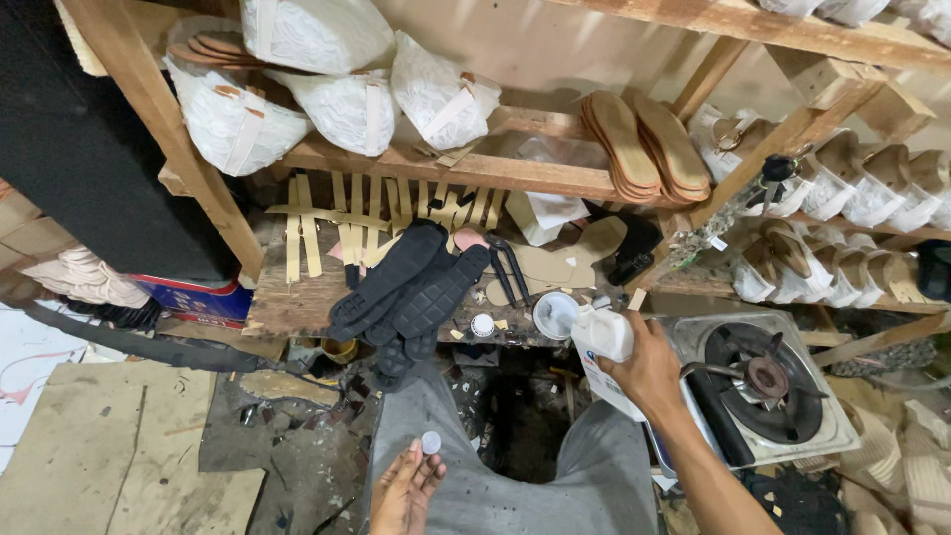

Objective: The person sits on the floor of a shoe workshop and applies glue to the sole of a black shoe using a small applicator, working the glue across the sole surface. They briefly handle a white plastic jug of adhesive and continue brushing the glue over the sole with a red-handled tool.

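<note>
A scarred wooden workbench [297, 297] sits under cluttered wooden shelves [475, 168]. At the bench's right edge, the right hand [649, 372] wraps closed around a white plastic jug [604, 347]. Below the bench, over the lap, the left hand [404, 487] pinches a small white cap [431, 442] at its fingertips. Black shoe soles [411, 287] lie on the bench.

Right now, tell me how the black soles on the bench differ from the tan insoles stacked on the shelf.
The black soles lie flat on the wooden bench, overlapping and hanging over its front edge; the tan insoles lean in two stacks on the wooden shelf above. The black soles show a ribbed tread, while the tan insoles look smooth. Both are shoe-bottom shaped, and neither hand touches them.
</note>
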